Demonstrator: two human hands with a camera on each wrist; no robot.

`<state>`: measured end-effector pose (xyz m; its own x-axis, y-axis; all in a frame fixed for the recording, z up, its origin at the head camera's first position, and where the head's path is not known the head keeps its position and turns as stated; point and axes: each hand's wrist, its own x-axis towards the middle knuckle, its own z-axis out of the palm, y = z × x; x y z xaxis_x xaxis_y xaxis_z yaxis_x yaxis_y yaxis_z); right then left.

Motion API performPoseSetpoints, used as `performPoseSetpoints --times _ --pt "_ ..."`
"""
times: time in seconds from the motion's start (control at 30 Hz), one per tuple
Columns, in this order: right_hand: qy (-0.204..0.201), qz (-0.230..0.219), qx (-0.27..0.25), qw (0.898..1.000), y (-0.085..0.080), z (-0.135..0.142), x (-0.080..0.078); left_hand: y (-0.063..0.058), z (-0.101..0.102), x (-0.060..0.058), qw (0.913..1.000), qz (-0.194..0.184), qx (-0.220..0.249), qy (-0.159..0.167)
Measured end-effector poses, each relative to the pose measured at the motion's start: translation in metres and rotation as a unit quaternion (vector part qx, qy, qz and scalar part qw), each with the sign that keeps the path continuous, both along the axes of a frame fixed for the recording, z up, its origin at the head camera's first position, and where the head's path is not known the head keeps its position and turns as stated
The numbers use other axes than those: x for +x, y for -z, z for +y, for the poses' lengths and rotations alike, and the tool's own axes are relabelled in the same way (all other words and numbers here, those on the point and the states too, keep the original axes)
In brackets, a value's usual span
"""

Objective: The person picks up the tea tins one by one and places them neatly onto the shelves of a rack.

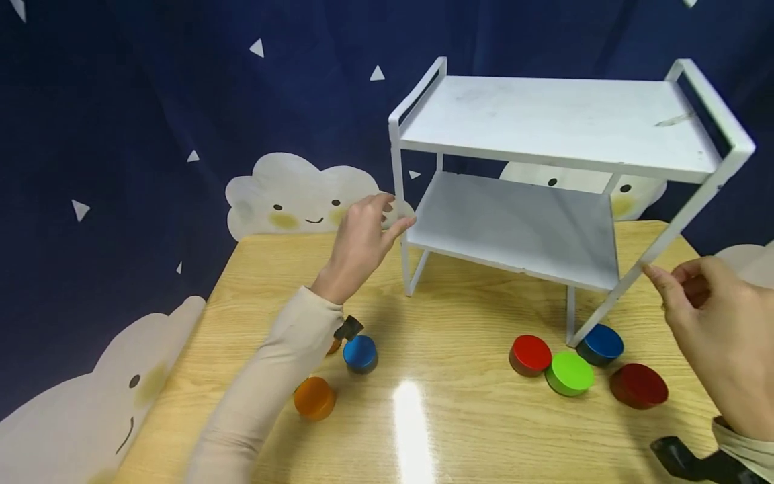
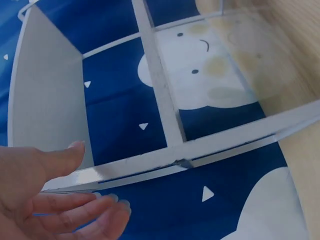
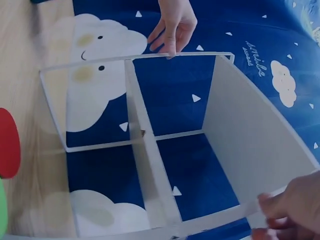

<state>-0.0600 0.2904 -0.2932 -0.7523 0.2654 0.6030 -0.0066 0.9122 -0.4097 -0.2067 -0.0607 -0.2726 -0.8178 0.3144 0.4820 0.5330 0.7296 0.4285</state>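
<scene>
A white two-tier shelf rack [image 1: 568,121] stands over the back right of the wooden table. My left hand [image 1: 361,232] is at its left front post; in the left wrist view the thumb and the nearly straight fingers [image 2: 75,215] lie on either side of the post, with a gap. On the other side, my right hand [image 1: 725,329] pinches the right front post between the thumb and curled fingers. The right wrist view shows that thumb against the post, with some fingertips partly hidden.
Round red [image 1: 530,355], green [image 1: 570,373], blue [image 1: 600,345] and dark red [image 1: 639,386] pieces lie near the rack's right leg. A blue piece [image 1: 360,354] and orange piece [image 1: 314,398] sit beside my left forearm. Behind hangs a dark blue curtain [image 1: 151,81].
</scene>
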Motion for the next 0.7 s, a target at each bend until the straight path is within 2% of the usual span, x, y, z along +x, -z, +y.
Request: performPoseSetpoints --times 0.17,0.3,0.5,0.7 --pt "-0.002 -0.005 0.013 1.000 0.004 0.001 -0.007 0.003 0.004 -0.005 0.9993 0.004 0.038 0.007" --pt "-0.039 0.010 0.028 0.999 0.007 0.003 -0.012 0.005 0.005 -0.008 0.9975 -0.005 0.067 0.021" --pt "-0.096 0.024 0.008 0.995 0.012 0.002 -0.016 0.007 0.008 -0.012 0.9956 -0.028 0.082 0.035" --pt "-0.101 -0.005 -0.027 0.994 0.016 -0.001 -0.019 0.012 0.010 -0.015 0.9940 -0.045 0.093 0.036"
